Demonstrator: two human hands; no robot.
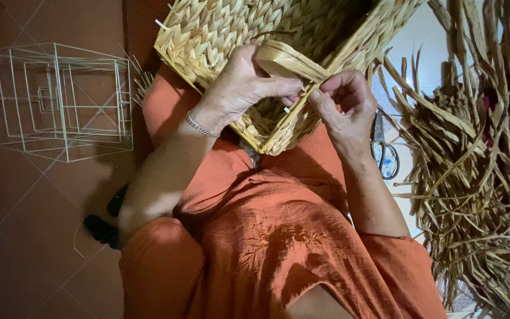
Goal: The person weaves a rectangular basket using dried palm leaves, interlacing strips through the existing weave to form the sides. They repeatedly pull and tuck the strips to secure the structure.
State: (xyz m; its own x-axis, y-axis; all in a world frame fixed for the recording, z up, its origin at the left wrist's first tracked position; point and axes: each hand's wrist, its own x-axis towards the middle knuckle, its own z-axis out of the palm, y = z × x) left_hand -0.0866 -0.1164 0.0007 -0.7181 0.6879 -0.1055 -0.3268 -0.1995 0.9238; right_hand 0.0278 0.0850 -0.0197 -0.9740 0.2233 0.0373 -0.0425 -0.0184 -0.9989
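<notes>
Head view, only one supplied. A woven basket (267, 41) of pale, flat plaited straw in a herringbone pattern is held on the lap, tilted, one corner pointed down toward the body. Boxy shape, straight rims, coarse matte texture.

A wide flat straw strip (290, 60) is bent over the basket rim near that corner. It is glossy and ribbon-like, paler than the weave.

The left hand (237, 88) is laid on the basket wall; thumb and forefinger are pressed together, pinching the strip's end at the rim. A thin silver bracelet (202, 126) is worn on that wrist.

The right hand (346, 103) is curled tight just beside the left, fingertips bunched and pinched on the same strip at the corner edge. The two hands are nearly touching.

An orange, crinkled cloth garment (278, 248) with embroidery is seen beneath the basket.

On the person's right: a loose heap of dried straw strips (479, 177), tangled and brittle-looking, filling that side. Scissors (383, 147) are laid between the heap and the right forearm, near the wrist. Little free room there.

On the left: nested wire box frames (54, 100), thin white rods, set on a brown tiled floor (19, 236), well apart from the basket. More open floor on this side.
</notes>
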